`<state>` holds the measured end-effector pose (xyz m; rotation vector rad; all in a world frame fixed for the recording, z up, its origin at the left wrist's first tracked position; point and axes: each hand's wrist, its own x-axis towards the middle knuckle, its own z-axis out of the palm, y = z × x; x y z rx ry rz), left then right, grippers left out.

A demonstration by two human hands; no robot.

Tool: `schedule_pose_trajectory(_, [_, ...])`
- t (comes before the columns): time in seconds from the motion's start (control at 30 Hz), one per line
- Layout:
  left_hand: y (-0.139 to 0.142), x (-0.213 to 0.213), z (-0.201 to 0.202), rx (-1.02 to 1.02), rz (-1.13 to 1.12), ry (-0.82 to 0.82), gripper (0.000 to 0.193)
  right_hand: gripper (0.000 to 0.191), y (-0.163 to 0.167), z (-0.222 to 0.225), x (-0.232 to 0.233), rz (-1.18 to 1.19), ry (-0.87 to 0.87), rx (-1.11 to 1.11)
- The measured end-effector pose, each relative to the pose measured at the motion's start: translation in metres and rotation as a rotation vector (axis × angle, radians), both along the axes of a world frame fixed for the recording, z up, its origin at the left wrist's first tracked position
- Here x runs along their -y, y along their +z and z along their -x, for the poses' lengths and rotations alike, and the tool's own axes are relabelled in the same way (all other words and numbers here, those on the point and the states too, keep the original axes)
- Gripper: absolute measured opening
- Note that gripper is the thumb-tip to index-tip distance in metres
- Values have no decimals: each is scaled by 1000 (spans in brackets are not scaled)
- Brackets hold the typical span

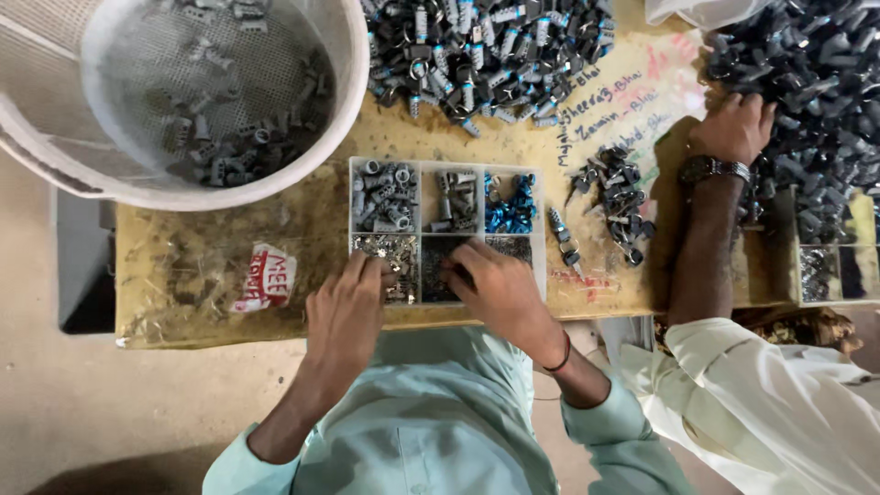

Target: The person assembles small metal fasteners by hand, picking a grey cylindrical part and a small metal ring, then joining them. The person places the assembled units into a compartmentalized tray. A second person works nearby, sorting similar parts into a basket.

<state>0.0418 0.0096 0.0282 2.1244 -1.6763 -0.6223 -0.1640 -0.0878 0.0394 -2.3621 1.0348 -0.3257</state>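
Note:
A white sorting tray [417, 231] with several compartments lies on the worn yellow bench [302, 220]. Its far cells hold grey plastic parts [383, 194] and blue pieces [510, 211]; the near cells hold small metal bits and dark pieces. My left hand [346, 316] rests at the near left cell, fingertips pinched together over the small metal bits. My right hand [495, 291] covers the near middle cell, fingers curled down into it. What either hand pinches is hidden by the fingers.
A large white mesh basket [215, 188] with grey parts stands far left. A heap of assembled grey-and-dark parts [486, 55] lies behind the tray, a smaller pile [616, 197] to its right. A co-worker's hand [731, 128] with a wristwatch reaches into a dark heap [816, 82].

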Motion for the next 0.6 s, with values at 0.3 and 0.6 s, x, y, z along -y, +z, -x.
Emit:
schedule_pose_trajectory(0.3, [1,0,-10,-183,211,-4,13,10,-26,12,-4,-294,-250,325])
schedule_pose_trajectory(0.6, [-6,-5,1,-221,311,153,20,19,-31,26,-11,-785,-397,695])
